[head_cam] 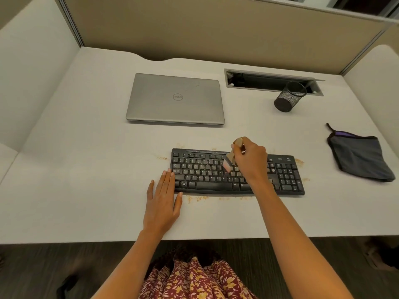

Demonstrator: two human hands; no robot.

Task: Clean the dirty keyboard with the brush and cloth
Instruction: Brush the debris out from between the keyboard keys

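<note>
Patterned red fabric (194,281) is seen lowest, below the desk (86,169) edge. The left hand (163,201) is laid flat, fingers straight, against the left end of the keyboard (205,175). A wooden brush (230,157) is gripped by the right hand (250,162), bristles set on the middle keys. Brown crumbs (197,198) are scattered around the keyboard. A dark cloth (360,156) is seen well to the right.

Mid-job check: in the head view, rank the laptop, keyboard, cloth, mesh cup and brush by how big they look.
1. keyboard and laptop: about alike; the keyboard is wider but nearer, so unranked.
2. cloth
3. mesh cup
4. brush, smallest, partly hidden in the right hand.
</note>
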